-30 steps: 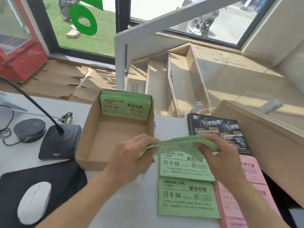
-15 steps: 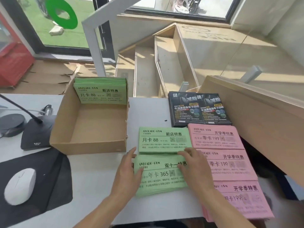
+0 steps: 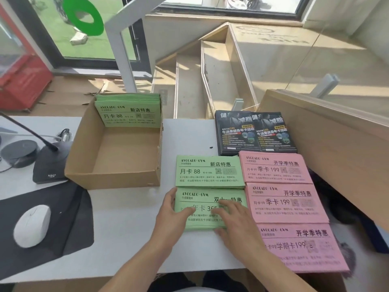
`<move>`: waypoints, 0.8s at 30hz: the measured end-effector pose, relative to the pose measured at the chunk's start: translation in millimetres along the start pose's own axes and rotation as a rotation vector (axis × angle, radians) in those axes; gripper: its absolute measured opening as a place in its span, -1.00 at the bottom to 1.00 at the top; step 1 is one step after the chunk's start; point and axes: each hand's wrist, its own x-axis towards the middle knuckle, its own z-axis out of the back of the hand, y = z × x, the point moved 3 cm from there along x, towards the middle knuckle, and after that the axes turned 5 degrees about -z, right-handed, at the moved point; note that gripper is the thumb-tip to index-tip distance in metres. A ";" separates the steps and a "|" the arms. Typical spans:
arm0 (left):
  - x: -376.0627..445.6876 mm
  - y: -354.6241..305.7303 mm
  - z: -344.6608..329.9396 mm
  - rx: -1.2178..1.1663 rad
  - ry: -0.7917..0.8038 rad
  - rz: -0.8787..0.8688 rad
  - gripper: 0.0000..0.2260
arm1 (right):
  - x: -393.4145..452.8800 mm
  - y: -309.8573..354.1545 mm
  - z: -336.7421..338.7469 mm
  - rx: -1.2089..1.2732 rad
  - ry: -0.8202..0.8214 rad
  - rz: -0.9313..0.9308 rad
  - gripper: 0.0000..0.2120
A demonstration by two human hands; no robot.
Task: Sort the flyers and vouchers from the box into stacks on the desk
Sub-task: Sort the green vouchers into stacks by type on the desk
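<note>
The open cardboard box (image 3: 117, 178) stands on the white desk (image 3: 126, 228), with a bundle of green vouchers (image 3: 128, 111) leaning against its back wall. To its right lie two green voucher stacks: a far one (image 3: 209, 171) and a near one (image 3: 200, 222). My left hand (image 3: 171, 209) rests against the near stack's left edge, thumb on top. My right hand (image 3: 233, 220) lies flat on that stack with straight fingers. Three pink voucher stacks (image 3: 273, 169) (image 3: 288, 203) (image 3: 299, 247) sit in a column further right. Black flyers (image 3: 255, 132) lie behind them.
A white mouse (image 3: 31, 225) sits on a black pad (image 3: 69, 218) at the left. A desk microphone base (image 3: 50, 163) and a round black puck (image 3: 19, 151) stand behind it. A raised wooden counter (image 3: 326, 144) borders the stacks on the right.
One second ago both hands held a green bundle in the air above the desk. It now lies on the near green stack, and both hands rest on it.
</note>
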 end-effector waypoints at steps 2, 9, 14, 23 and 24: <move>0.5 -3.6 -2.4 0.001 -0.030 -0.016 -0.42 | 1.5 0.9 2.9 -0.010 0.013 0.022 -0.55; -1.5 2.2 0.1 0.087 -0.029 -0.049 -0.49 | 4.8 7.4 9.2 0.009 -0.050 -0.002 -0.60; -14.6 -15.2 3.2 0.206 -0.114 -0.247 -0.58 | 16.3 22.9 14.4 -0.022 -0.105 0.027 -0.63; 16.2 -102.5 84.6 0.249 -0.384 -0.778 -0.70 | 110.5 116.0 75.0 0.226 -0.236 0.191 -0.67; 30.6 -110.2 98.9 0.293 -0.412 -0.793 -0.70 | 128.5 129.4 77.8 0.248 -0.245 0.197 -0.64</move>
